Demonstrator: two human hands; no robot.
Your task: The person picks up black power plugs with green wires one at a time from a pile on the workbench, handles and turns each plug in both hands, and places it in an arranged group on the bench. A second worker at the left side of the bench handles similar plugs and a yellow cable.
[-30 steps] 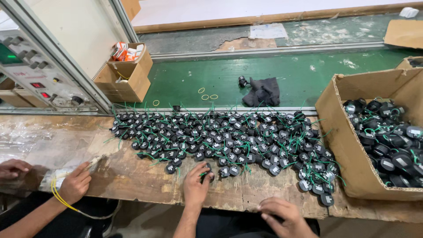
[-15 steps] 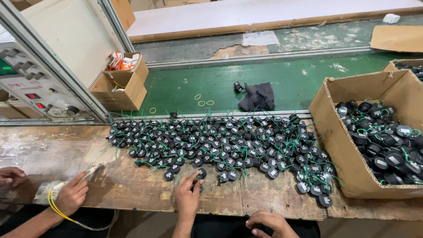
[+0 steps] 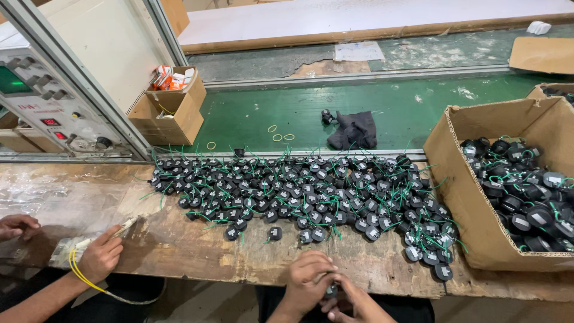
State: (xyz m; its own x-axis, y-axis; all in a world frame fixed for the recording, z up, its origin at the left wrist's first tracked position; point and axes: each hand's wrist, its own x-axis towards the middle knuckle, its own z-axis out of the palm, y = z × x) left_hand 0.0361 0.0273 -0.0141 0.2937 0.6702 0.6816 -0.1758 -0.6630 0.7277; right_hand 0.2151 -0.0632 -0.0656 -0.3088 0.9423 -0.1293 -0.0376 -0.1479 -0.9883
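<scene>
Head view, worn wooden workbench (image 3: 179,251) at the near edge of a green conveyor belt (image 3: 382,113).

Left hand (image 3: 306,275): at the bench's front edge, fingers curled inward, pinching a small black part (image 3: 330,291) that is mostly hidden.

Right hand (image 3: 353,302): just below and touching the left, fingers closed against the same small part; both hands share it between them.

Pile of round black parts with green wires (image 3: 299,191): spread flat across the middle of the bench, just beyond the hands, running right as far as the large box.

Large cardboard box (image 3: 472,197): right end of the bench, open at the top, holding more of the same black parts.

Small cardboard box (image 3: 170,107): on the belt at left, open, with orange-and-white packets inside.

Dark cloth (image 3: 354,130): crumpled on the belt behind the pile; a few yellow rubber bands (image 3: 280,133) lie on the belt to its left.

Grey control unit (image 3: 48,101): far left, with knobs and a green display.

Co-worker's hand (image 3: 100,257): lower left, gripping a clear bag on the bench, yellow bands around the wrist; another co-worker's hand (image 3: 17,226) sits at the left edge.
</scene>
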